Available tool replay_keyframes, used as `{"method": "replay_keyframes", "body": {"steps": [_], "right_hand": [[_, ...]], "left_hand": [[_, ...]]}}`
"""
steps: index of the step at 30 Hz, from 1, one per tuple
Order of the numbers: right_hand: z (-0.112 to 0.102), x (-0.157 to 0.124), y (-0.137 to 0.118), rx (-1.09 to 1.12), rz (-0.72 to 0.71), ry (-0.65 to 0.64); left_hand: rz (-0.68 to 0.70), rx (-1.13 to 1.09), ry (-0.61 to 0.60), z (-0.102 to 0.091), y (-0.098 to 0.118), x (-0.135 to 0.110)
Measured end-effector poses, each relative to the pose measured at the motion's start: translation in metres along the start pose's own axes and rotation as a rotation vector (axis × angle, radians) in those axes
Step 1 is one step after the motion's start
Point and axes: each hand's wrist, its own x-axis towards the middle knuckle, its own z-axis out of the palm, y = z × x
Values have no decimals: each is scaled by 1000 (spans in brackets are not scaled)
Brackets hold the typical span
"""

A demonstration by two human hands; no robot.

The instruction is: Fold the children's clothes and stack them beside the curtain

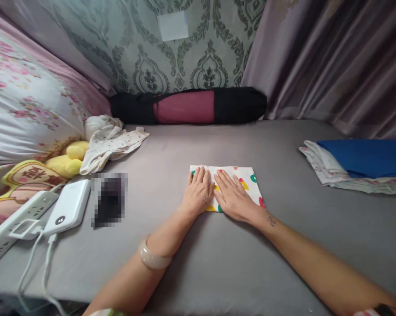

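A small folded white cloth (247,177) with coloured prints lies flat on the grey bed sheet (217,145). My left hand (198,193) rests palm down on the cloth's left part, fingers stretched out together. My right hand (232,199) lies flat beside it on the cloth's middle, fingers extended. The two hands touch side by side. A pale bangle (152,256) sits on my left wrist.
Folded clothes with a blue piece on top (362,158) lie at the right. A crumpled garment (114,142), yellow plush toy (68,160), power bank (69,206), power strip (16,219) and a blurred dark object (109,199) sit at the left. A black and red roll (188,105) lies against the wall.
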Motion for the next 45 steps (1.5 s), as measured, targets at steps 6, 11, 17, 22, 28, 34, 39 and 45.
{"method": "replay_keyframes", "body": {"steps": [6, 11, 17, 22, 28, 34, 39, 45], "right_hand": [[-10, 2, 15, -24, 133, 45], [-7, 0, 19, -15, 154, -8], [-6, -1, 19, 10, 152, 15], [-6, -1, 31, 4, 260, 77], [-1, 0, 38, -27, 350, 52], [-7, -3, 35, -19, 367, 28], [-11, -10, 37, -40, 386, 40], [-9, -12, 33, -86, 389, 12]], "left_hand": [[104, -55, -27, -8, 5, -3], [108, -72, -103, -1, 2, -4], [121, 33, -144, -8, 5, -3], [-15, 145, -74, -13, 1, 0], [-93, 139, -183, -6, -7, 1], [-94, 131, -156, -9, -5, 0], [-158, 139, -131, -12, -4, 0], [-165, 116, -190, -7, -8, 1]]}}
